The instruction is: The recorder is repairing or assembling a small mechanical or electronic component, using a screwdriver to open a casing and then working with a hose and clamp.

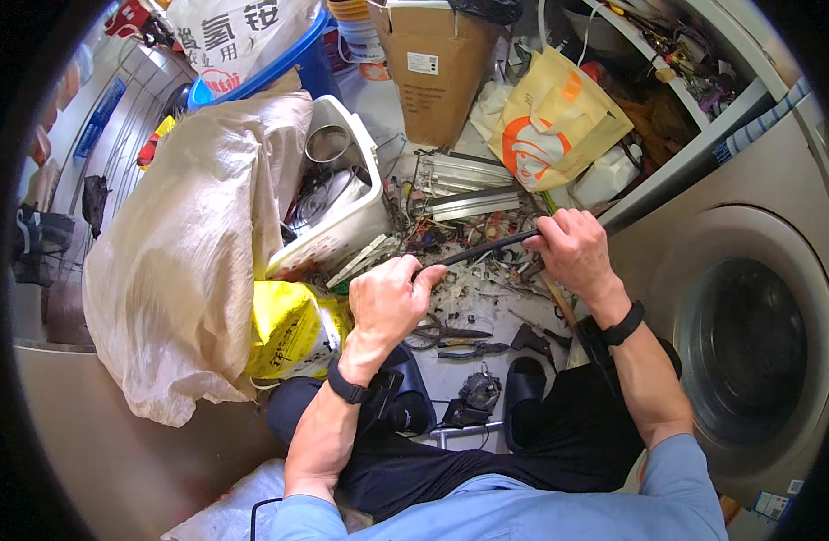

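In the head view, your left hand [387, 296] and right hand [572, 248] had their fingers clamped on opposite ends of a black cord [484, 248]. Slender and gently arched, it spanned the gap between your fists, above a pale floor [491, 308] strewn with tangled wires and broken scraps. Beyond it lay long, ridged metal strips [473, 180] with a silvery sheen. Near your left hand stood a rigid white plastic bin [353, 225] with a rounded rim, and beside it slumped a creased, beige sack [184, 234] and a glossy yellow bag [290, 329]. Beyond your right hand leaned a flat-sided, pale yellow bag [563, 117]. Dark-handled pliers [473, 350] lay on the floor near your slippers [525, 397].
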The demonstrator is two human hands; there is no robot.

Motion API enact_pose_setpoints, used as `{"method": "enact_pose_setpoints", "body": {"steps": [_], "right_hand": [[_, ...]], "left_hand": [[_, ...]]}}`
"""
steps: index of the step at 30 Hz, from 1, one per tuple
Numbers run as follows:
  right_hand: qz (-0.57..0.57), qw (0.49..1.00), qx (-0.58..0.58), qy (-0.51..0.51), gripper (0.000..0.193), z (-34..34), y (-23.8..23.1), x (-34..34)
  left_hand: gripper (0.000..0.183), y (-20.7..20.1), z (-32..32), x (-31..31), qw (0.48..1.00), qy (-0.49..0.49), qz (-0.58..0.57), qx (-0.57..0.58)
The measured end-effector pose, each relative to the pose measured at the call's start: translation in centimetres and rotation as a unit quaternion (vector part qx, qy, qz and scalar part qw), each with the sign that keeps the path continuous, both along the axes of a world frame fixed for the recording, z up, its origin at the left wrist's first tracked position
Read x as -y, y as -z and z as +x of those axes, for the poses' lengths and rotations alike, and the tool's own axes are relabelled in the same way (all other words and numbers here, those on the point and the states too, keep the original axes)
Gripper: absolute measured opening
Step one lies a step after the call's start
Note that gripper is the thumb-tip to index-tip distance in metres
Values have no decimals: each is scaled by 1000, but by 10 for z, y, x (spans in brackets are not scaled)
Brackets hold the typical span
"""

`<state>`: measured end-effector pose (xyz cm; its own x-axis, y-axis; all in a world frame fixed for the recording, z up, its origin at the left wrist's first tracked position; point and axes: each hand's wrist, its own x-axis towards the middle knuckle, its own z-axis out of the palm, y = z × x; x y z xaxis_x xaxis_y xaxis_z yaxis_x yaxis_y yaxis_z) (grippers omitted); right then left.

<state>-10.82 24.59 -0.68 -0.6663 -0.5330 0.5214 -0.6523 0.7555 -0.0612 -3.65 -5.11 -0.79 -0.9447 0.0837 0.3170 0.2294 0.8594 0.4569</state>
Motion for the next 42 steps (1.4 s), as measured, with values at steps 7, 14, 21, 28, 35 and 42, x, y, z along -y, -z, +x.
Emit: {"method": "enact_pose_setpoints", "body": {"steps": [7, 14, 21, 28, 35, 42], "right_hand": [[-16, 1000, -6, 6, 28, -3, -9, 6], [44, 998, 52, 7, 33, -6, -26, -2], [-28, 999, -6, 38, 31, -25, 4, -27], [-71, 996, 61, 9, 28, -20, 2, -8], [-103, 989, 29, -103, 31, 9, -9, 50], [-55, 994, 25, -90, 29, 5, -16, 41]], "left_hand": [[38, 3, -6, 7, 1000, -1, 1, -30], [30, -15, 7, -21, 997, 73, -1, -36], [29, -19, -5, 39, 989, 118, 83, -13], [21, -20, -1, 31, 957, 102, 264, 66], [20, -24, 1, 1, 934, 48, 326, 138], [19, -13, 2, -13, 945, 38, 326, -12]]}}
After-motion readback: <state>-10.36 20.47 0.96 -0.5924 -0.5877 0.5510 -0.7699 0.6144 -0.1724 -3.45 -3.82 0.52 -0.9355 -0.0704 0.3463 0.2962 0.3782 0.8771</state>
